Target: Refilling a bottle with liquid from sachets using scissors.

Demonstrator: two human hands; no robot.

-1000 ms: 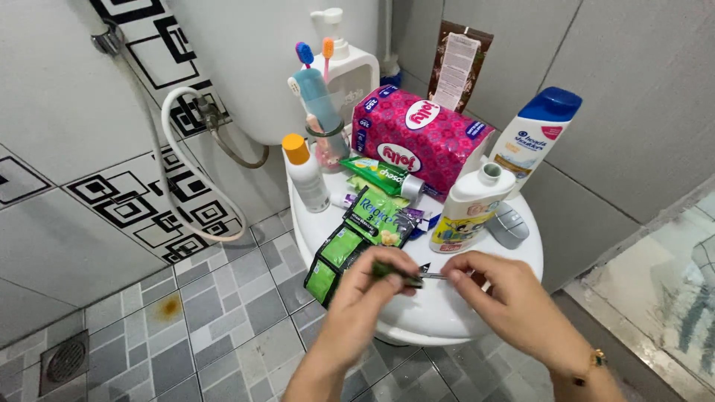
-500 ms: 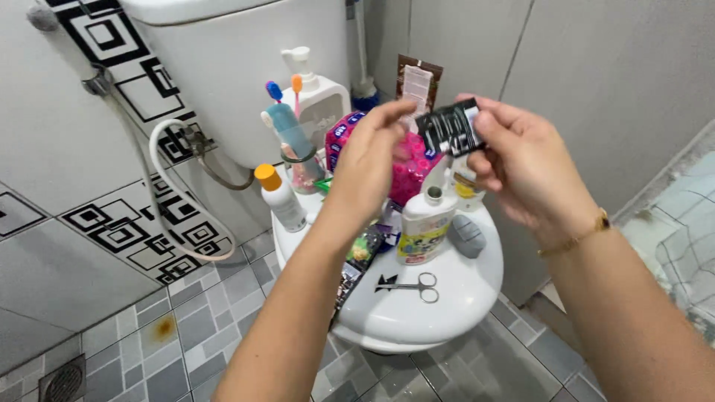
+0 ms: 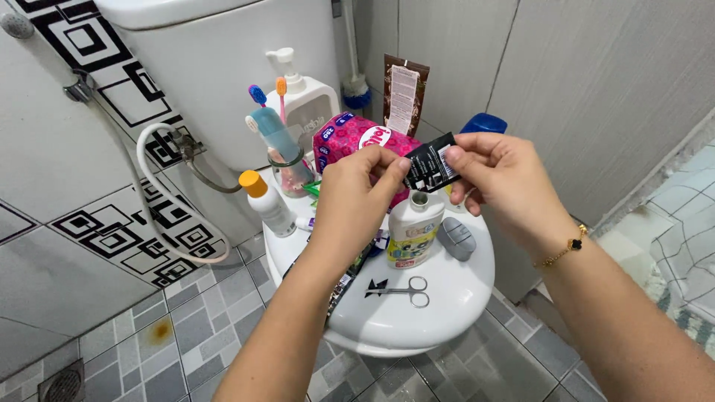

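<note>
Your left hand and right hand pinch black sachet together, lowered slightly since half-second ago (above open bottle); scissors remain on toilet lid.

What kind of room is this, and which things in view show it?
Most likely a home bathroom: a white toilet with its lid closed and cistern behind, toothbrushes in a cup, and tiled walls and floor.

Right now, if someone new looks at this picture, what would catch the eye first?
First, the small black sachet pinched between the left hand and the right hand, held up above the closed toilet lid. Behind it, the bright pink tissue pack stands out among the bottles, and small scissors lie on the lid's front.
</note>
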